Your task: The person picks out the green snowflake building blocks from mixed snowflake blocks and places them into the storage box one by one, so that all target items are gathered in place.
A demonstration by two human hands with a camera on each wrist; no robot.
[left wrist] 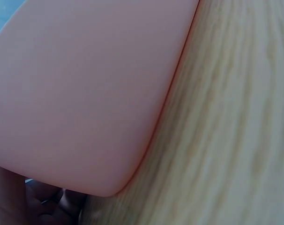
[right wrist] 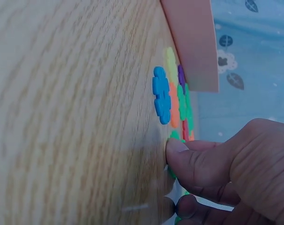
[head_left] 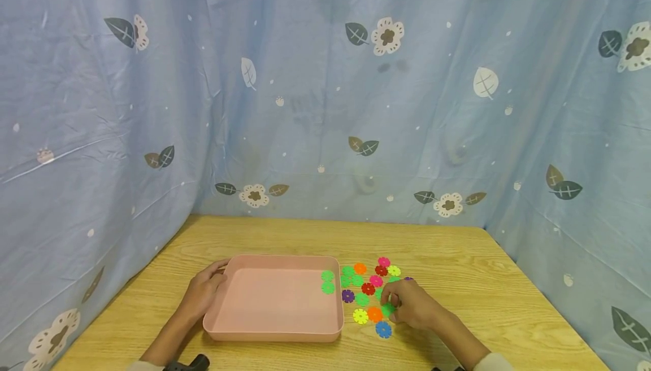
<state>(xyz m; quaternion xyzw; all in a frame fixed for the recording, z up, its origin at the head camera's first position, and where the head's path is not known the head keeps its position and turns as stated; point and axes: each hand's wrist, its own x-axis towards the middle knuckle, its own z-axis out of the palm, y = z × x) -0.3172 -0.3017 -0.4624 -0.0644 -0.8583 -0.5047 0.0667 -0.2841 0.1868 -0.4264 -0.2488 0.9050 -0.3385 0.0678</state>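
A shallow pink tray (head_left: 274, 337) stands on the table, with two green snowflake discs (head_left: 328, 287) lying inside near its right wall. My left hand (head_left: 203, 292) holds the tray by its left side; in the left wrist view part of that hand (left wrist: 50, 201) shows past the tray's end. To the right of the tray my right hand (head_left: 414, 303) pinches a green snowflake disc (head_left: 387, 310) low over the table, its thumb on the disc in the right wrist view. Next to it lie a blue disc (head_left: 383, 330) and an orange disc (head_left: 374, 314).
Several more flat discs, among them a yellow one (head_left: 360, 316), a purple one (head_left: 348, 296) and a dark red one (head_left: 368, 288), are spread close to the tray's right wall. Behind the wooden table (head_left: 447, 247) and along its sides hangs a blue patterned curtain (head_left: 315, 105).
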